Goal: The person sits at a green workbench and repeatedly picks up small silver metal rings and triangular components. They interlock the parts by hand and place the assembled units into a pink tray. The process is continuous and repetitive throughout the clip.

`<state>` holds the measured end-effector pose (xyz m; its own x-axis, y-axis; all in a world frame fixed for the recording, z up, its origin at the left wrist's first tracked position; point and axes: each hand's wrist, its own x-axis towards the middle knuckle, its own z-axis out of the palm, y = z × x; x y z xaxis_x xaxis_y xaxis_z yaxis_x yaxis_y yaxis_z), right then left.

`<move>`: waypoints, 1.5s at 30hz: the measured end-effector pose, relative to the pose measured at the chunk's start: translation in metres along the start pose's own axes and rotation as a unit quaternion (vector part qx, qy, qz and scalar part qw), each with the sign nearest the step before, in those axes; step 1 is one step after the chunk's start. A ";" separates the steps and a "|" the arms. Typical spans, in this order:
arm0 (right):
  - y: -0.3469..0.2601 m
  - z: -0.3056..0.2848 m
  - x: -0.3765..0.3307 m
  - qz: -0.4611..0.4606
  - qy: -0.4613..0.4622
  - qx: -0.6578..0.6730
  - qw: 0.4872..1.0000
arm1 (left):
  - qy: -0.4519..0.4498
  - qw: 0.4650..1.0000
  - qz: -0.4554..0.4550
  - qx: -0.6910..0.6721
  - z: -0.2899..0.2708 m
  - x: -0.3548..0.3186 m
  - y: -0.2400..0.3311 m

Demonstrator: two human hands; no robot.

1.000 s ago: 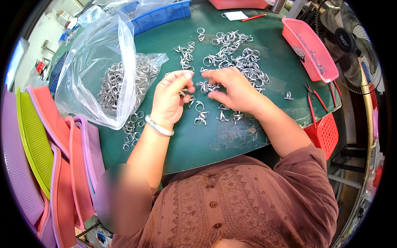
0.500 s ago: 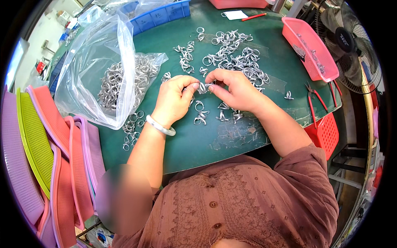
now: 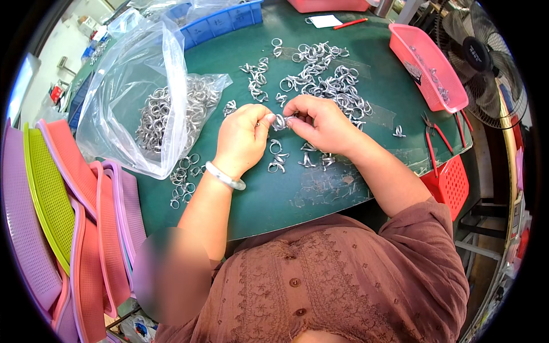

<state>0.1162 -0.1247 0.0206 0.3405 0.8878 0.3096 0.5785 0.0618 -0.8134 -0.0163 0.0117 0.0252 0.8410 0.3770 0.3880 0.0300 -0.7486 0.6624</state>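
Note:
Over the middle of the green table, my left hand (image 3: 245,137) and my right hand (image 3: 323,124) meet fingertip to fingertip. Between them they pinch a small silver metal ring (image 3: 279,122); my fingers partly cover it, and whether it is one ring or two linked is too small to tell. Just past my right hand lies a heap of similar silver rings (image 3: 337,84). A few loose rings (image 3: 276,154) rest on the table below my fingertips. Beyond my left hand, a narrow line of rings (image 3: 257,79) stretches away.
An open clear plastic bag (image 3: 171,114) full of rings stands at left, with loose rings (image 3: 182,180) before it. Stacked colored baskets (image 3: 50,188) crowd the left edge. At right are red-handled pliers (image 3: 430,143), a pink basket (image 3: 400,51) and a fan (image 3: 477,54). A blue bin (image 3: 223,24) sits behind.
My left wrist has shifted slightly to the right and the ring between my fingertips has turned a little. My right hand stays nearly in place.

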 end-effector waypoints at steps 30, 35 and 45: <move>-0.003 -0.004 0.005 0.107 -0.014 0.343 0.933 | -0.003 0.999 0.005 -0.052 0.004 -0.002 0.007; 0.000 -0.006 0.005 0.105 -0.041 0.338 0.934 | -0.012 0.995 -0.012 -0.101 0.008 -0.002 0.002; 0.003 -0.009 0.003 0.070 -0.002 0.247 0.966 | -0.003 0.976 -0.099 -0.195 0.006 -0.002 0.003</move>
<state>0.1259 -0.1255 0.0233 0.3860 0.9053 0.1773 0.1020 0.1492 -0.9835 -0.0150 0.0055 0.0222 0.8424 0.4894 0.2255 -0.0158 -0.3959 0.9181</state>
